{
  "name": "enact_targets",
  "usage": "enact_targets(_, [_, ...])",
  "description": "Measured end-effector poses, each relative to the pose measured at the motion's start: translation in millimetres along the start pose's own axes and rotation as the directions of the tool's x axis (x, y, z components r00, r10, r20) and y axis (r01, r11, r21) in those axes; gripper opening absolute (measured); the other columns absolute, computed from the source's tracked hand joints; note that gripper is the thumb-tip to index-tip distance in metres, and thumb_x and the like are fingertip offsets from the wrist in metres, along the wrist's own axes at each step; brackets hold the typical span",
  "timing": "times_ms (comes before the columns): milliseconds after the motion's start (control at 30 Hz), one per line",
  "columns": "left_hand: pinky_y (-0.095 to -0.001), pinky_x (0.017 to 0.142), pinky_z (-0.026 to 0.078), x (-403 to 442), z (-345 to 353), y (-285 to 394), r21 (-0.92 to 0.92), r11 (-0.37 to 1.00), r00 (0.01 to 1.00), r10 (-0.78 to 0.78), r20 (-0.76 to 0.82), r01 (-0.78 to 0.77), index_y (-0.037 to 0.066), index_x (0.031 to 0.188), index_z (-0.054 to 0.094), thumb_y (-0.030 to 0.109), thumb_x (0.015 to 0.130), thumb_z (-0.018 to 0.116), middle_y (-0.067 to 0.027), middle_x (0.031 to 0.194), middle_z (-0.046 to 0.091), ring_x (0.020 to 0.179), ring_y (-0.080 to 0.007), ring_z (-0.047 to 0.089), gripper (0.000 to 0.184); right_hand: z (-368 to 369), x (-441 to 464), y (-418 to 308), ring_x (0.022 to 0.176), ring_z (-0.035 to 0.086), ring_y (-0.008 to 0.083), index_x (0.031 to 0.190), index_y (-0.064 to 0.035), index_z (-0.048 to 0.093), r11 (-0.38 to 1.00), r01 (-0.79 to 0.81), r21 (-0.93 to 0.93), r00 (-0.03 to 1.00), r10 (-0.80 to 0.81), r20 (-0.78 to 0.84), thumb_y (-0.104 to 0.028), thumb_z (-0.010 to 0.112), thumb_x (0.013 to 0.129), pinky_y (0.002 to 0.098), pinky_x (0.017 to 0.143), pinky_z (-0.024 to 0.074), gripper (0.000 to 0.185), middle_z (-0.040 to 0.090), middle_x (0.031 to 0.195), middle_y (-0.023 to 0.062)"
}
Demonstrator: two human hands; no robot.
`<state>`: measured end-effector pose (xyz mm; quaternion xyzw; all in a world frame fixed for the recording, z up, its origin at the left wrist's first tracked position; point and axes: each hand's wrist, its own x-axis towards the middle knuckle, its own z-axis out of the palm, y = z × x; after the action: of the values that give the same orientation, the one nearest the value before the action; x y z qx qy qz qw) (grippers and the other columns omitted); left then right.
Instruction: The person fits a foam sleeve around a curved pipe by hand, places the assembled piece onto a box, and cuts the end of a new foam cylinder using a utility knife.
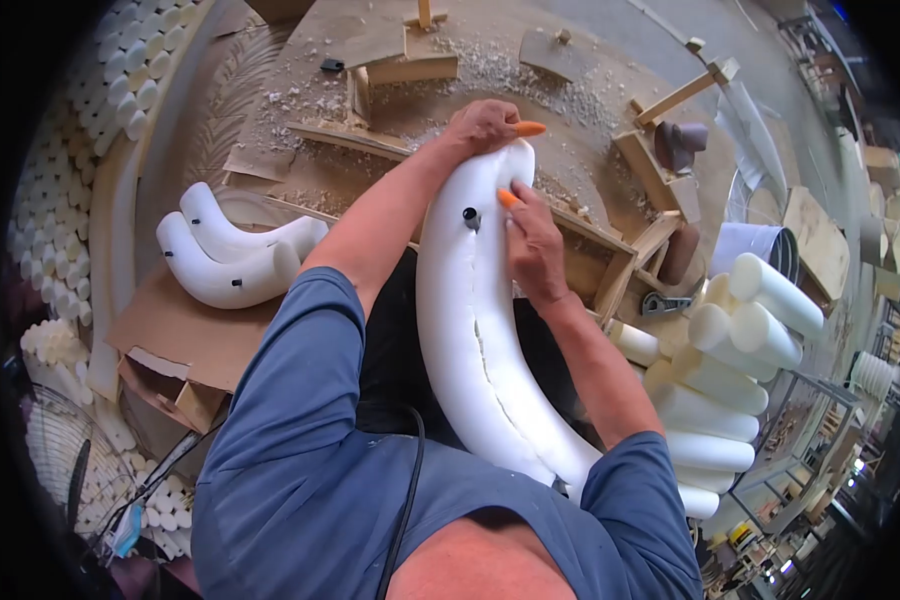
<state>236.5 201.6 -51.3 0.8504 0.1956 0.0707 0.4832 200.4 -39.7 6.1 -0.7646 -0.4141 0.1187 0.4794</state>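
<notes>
A long, curved white foam piece (470,300) lies across the lap, with a ragged seam along its length and a black fitting (471,216) near its upper end. At that upper end my left hand (484,127) is closed, with an orange cover on one finger or thumb. Just below and to the right, my right hand (536,240) rests against the foam's right edge, its fingers curled and one orange-covered tip on the surface. Whether either hand pinches something small is hidden.
Two curved white pieces (232,262) lie on a cardboard box (185,325) at left. White foam cylinders (715,400) are stacked at right. Ahead, a workbench (300,80) carries wooden frames and white scraps. A black cable (410,480) crosses the shirt.
</notes>
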Motion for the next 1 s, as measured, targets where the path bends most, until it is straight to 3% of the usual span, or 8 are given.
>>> enact_targets(67, [-0.0333, 0.065, 0.049, -6, -16, 4, -0.428, 0.885, 0.981, -0.191, 0.032, 0.186, 0.012, 0.097, 0.072, 0.034, 0.095, 0.062, -0.0021, 0.077, 0.065, 0.07, -0.016, 0.061, 0.024, -1, -12, 10, 0.125, 0.058, 0.0265, 0.137, 0.0009, 0.058, 0.965, -0.144, 0.221, 0.987, 0.155, -0.034, -0.002, 0.053, 0.1, 0.0339, 0.108, 0.0427, 0.038, 0.06, 0.139, 0.0159])
enact_targets(100, [-0.0278, 0.065, 0.046, -20, -30, 6, -0.586, 0.807, 0.989, -0.135, -0.055, 0.078, 0.012, 0.108, 0.069, 0.043, 0.103, 0.054, 0.0013, 0.082, 0.063, 0.073, -0.0112, 0.059, 0.035, 3, -17, 15, 0.125, 0.058, 0.0244, 0.141, -0.0001, 0.055, 0.914, -0.241, 0.327, 0.961, 0.272, -0.053, -0.004, 0.053, 0.101, 0.0325, 0.107, 0.0428, 0.04, 0.06, 0.139, 0.0149])
enact_targets(167, [-0.0266, 0.068, 0.047, -64, -43, 7, -0.62, 0.778, 0.96, -0.24, -0.145, 0.101, 0.011, 0.114, 0.065, 0.046, 0.104, 0.05, -0.0001, 0.087, 0.065, 0.078, -0.0111, 0.06, 0.04, -10, -20, -15, 0.125, 0.056, 0.0217, 0.152, 0.0007, 0.039, 0.807, -0.528, 0.265, 0.848, 0.515, 0.124, -0.022, 0.055, 0.106, 0.0311, 0.108, 0.041, 0.054, 0.061, 0.136, 0.0155])
enact_targets(300, [-0.0349, 0.111, 0.038, -120, 5, -59, -0.583, 0.808, 0.959, -0.223, -0.178, 0.079, 0.001, 0.146, 0.047, 0.047, 0.107, 0.045, -0.0217, 0.142, 0.055, 0.133, -0.0296, 0.051, 0.061, 21, -29, -14, 0.128, 0.056, 0.0289, 0.157, -0.0022, 0.029, 0.88, -0.452, 0.144, 0.89, 0.455, 0.013, -0.052, 0.047, 0.105, 0.0393, 0.109, 0.041, 0.074, 0.057, 0.14, 0.0216])
enact_targets(367, [-0.0355, 0.12, 0.028, -163, 8, -1, -0.518, 0.852, 0.944, -0.228, -0.238, 0.075, 0.0, 0.154, 0.038, 0.047, 0.107, 0.044, -0.0262, 0.155, 0.043, 0.146, -0.0337, 0.039, 0.067, 23, -19, -20, 0.128, 0.056, 0.0291, 0.155, -0.0028, 0.032, 0.842, -0.475, 0.256, 0.874, 0.486, 0.025, -0.052, 0.046, 0.106, 0.0392, 0.108, 0.0414, 0.071, 0.057, 0.14, 0.0215])
enact_targets(467, [-0.0351, 0.121, 0.026, -182, -14, 45, -0.502, 0.835, 0.942, -0.317, -0.107, 0.224, -0.002, 0.157, 0.032, 0.047, 0.107, 0.043, -0.0249, 0.16, 0.037, 0.15, -0.0343, 0.034, 0.07, 11, -22, -42, 0.124, 0.058, 0.0313, 0.151, -0.0037, 0.037, 0.792, -0.509, 0.338, 0.848, 0.53, 0.035, -0.053, 0.044, 0.106, 0.0398, 0.106, 0.0426, 0.067, 0.059, 0.136, 0.0212])
enact_targets(633, [-0.0358, 0.121, 0.027, -188, 3, 31, -0.604, 0.787, 0.952, -0.268, -0.146, 0.129, -0.002, 0.157, 0.03, 0.049, 0.106, 0.044, -0.0259, 0.158, 0.039, 0.148, -0.0362, 0.036, 0.073, 19, -11, -23, 0.123, 0.06, 0.0356, 0.149, -0.0024, 0.039, 0.679, -0.7, 0.22, 0.705, 0.705, 0.069, -0.057, 0.047, 0.103, 0.0422, 0.105, 0.0435, 0.072, 0.06, 0.134, 0.0245])
enact_targets(1000, [-0.0442, 0.114, 0.037, -178, 20, 3, -0.399, 0.911, 0.943, -0.22, -0.25, 0.106, 0.003, 0.158, 0.029, 0.049, 0.102, 0.042, -0.0316, 0.15, 0.044, 0.138, -0.0463, 0.046, 0.073, 58, 0, -36, 0.127, 0.055, 0.0475, 0.144, 0.011, 0.036, 0.752, -0.659, -0.022, 0.738, 0.641, -0.211, -0.05, 0.047, 0.104, 0.0487, 0.106, 0.0424, 0.074, 0.055, 0.135, 0.0353])
